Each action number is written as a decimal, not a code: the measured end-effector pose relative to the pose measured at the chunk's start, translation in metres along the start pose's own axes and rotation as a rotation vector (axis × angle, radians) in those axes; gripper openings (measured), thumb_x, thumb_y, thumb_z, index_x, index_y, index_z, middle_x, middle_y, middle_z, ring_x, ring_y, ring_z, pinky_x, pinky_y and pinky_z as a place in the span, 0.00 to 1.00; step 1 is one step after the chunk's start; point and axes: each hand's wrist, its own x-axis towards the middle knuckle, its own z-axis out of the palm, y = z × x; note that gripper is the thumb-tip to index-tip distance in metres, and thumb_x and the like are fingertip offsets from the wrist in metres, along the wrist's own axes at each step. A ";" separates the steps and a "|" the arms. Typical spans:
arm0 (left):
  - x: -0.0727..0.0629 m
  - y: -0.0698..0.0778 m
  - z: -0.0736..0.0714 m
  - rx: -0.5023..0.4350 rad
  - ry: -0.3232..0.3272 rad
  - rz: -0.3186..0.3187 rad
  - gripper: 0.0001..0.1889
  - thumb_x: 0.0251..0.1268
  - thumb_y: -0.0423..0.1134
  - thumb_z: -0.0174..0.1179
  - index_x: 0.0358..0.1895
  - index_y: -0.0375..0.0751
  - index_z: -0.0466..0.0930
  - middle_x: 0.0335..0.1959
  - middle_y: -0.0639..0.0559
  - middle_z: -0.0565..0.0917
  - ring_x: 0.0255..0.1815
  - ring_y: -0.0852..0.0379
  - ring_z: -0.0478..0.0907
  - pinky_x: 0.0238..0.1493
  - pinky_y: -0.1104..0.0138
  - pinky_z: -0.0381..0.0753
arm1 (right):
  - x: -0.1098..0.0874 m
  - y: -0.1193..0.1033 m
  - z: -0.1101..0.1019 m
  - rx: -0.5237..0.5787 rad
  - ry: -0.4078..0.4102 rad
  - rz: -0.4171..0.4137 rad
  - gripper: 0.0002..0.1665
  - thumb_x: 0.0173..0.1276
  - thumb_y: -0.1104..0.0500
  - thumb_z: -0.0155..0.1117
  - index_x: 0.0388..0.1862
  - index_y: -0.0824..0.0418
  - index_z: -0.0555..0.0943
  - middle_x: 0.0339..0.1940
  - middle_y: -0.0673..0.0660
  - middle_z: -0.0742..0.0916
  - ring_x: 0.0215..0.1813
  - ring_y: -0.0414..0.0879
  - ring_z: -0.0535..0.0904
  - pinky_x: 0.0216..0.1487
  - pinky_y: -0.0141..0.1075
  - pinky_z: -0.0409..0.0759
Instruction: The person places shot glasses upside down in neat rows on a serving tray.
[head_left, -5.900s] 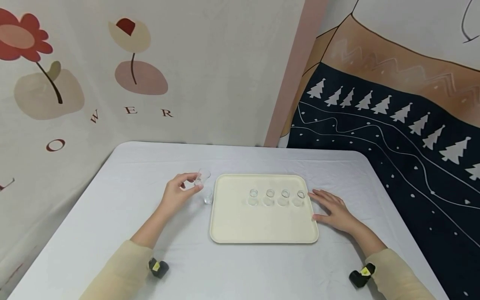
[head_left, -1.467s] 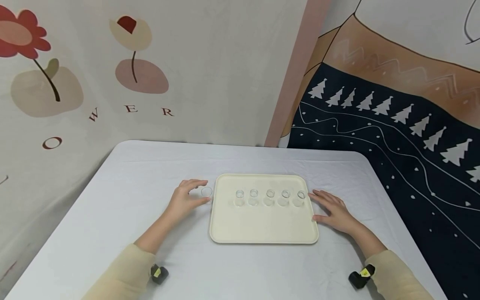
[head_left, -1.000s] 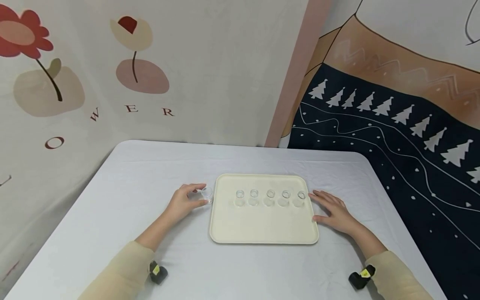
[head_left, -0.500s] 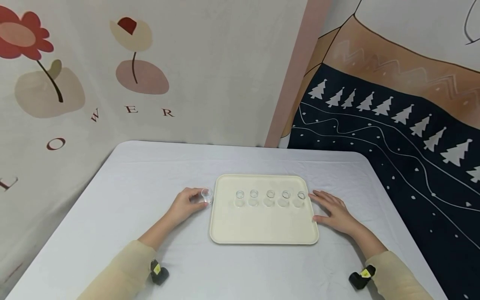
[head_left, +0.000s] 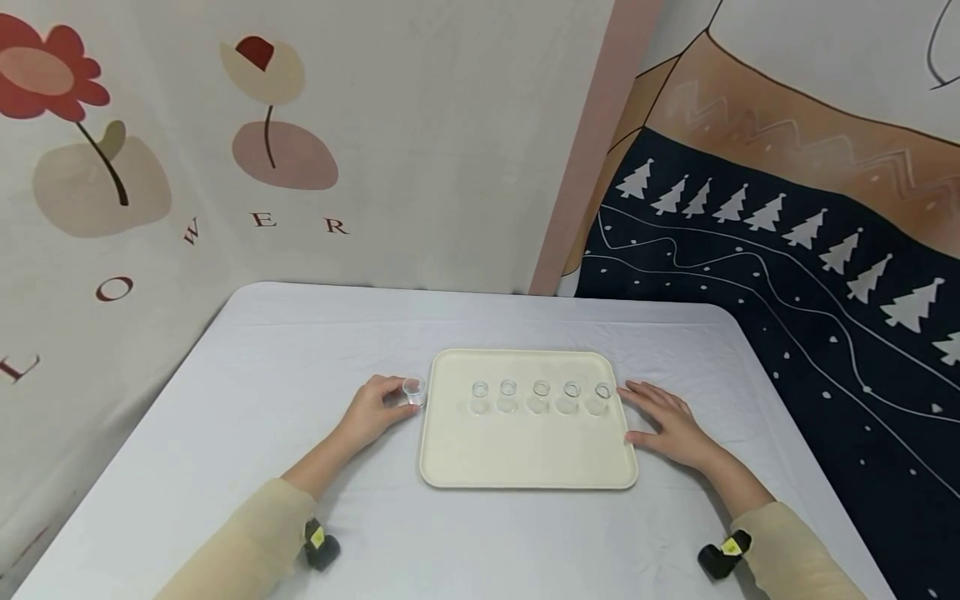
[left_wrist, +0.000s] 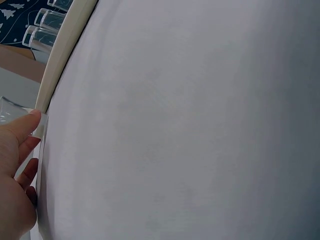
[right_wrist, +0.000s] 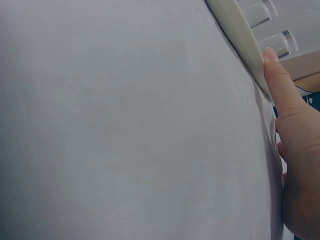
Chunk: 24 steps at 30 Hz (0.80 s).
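A small clear glass cup (head_left: 414,392) stands on the white cloth, close beside the left edge of the cream tray (head_left: 525,462). My left hand (head_left: 370,413) pinches it between thumb and fingers. In the left wrist view, the thumb of the left hand (left_wrist: 15,150) lies against the glass cup (left_wrist: 11,111), and part of the cup is cut off by the frame. Several similar cups stand in a row across the tray, the rightmost cup (head_left: 597,400) near its right rim. My right hand (head_left: 670,423) rests against the tray's right edge, fingers extended, thumb on the rim.
A white cloth (head_left: 480,542) covers the table under the tray. Behind it hang a pale printed curtain (head_left: 435,167) with flowers and letters and a dark fabric (head_left: 750,275) with white trees. Each sleeve cuff carries a small black camera (head_left: 322,546).
Several seconds ago the left hand held a cup in the air; that cup now stands leftmost in the tray's row. The left hand has since closed on the cup beside the tray. The right hand stayed put.
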 end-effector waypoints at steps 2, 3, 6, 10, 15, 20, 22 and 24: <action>0.000 0.001 0.000 0.003 -0.001 -0.007 0.20 0.51 0.37 0.73 0.49 0.35 0.83 0.42 0.48 0.82 0.44 0.51 0.73 0.48 0.55 0.74 | 0.000 0.000 0.000 0.000 -0.001 0.004 0.45 0.57 0.41 0.69 0.72 0.52 0.66 0.72 0.64 0.65 0.72 0.65 0.52 0.65 0.65 0.42; 0.000 0.001 0.000 0.003 -0.002 -0.013 0.20 0.51 0.37 0.73 0.49 0.35 0.83 0.42 0.47 0.82 0.44 0.51 0.73 0.48 0.55 0.74 | 0.000 0.000 0.000 -0.001 -0.002 0.007 0.46 0.57 0.41 0.69 0.72 0.52 0.66 0.72 0.64 0.65 0.72 0.65 0.52 0.65 0.64 0.42; -0.001 0.002 -0.001 0.006 -0.004 -0.028 0.20 0.51 0.38 0.73 0.48 0.36 0.83 0.43 0.46 0.82 0.45 0.50 0.73 0.49 0.54 0.74 | 0.000 -0.001 0.000 -0.001 -0.002 0.014 0.46 0.57 0.40 0.69 0.72 0.51 0.66 0.72 0.64 0.65 0.72 0.64 0.52 0.65 0.64 0.42; -0.001 0.002 -0.003 0.008 0.002 -0.037 0.20 0.51 0.38 0.73 0.48 0.36 0.83 0.44 0.44 0.81 0.46 0.48 0.75 0.50 0.52 0.75 | 0.001 0.000 0.000 -0.005 -0.002 0.014 0.46 0.57 0.40 0.69 0.72 0.51 0.66 0.72 0.64 0.65 0.72 0.64 0.52 0.65 0.64 0.42; -0.001 0.001 -0.004 -0.012 0.017 -0.032 0.18 0.51 0.39 0.73 0.46 0.37 0.83 0.45 0.43 0.82 0.48 0.45 0.76 0.52 0.51 0.75 | 0.001 0.001 0.000 -0.011 -0.001 0.007 0.45 0.57 0.40 0.69 0.72 0.51 0.65 0.72 0.64 0.65 0.72 0.64 0.52 0.65 0.64 0.43; -0.002 0.001 -0.004 -0.048 0.026 -0.033 0.17 0.50 0.39 0.73 0.44 0.39 0.84 0.45 0.45 0.83 0.49 0.45 0.77 0.52 0.51 0.74 | 0.001 0.000 -0.001 -0.006 -0.003 0.008 0.45 0.58 0.40 0.69 0.72 0.51 0.66 0.72 0.64 0.65 0.72 0.65 0.52 0.65 0.64 0.43; -0.002 0.002 -0.005 -0.056 0.030 -0.035 0.16 0.50 0.39 0.73 0.43 0.39 0.84 0.44 0.46 0.83 0.48 0.46 0.77 0.52 0.51 0.74 | 0.001 0.000 0.000 -0.004 -0.005 0.009 0.45 0.58 0.41 0.69 0.72 0.52 0.66 0.72 0.64 0.65 0.72 0.65 0.52 0.65 0.64 0.43; -0.002 0.003 -0.005 -0.058 0.031 -0.038 0.16 0.50 0.38 0.73 0.43 0.39 0.84 0.42 0.47 0.83 0.46 0.48 0.77 0.51 0.51 0.74 | 0.001 0.000 0.000 -0.005 -0.006 0.011 0.45 0.58 0.41 0.69 0.72 0.52 0.65 0.72 0.64 0.65 0.72 0.65 0.52 0.65 0.64 0.43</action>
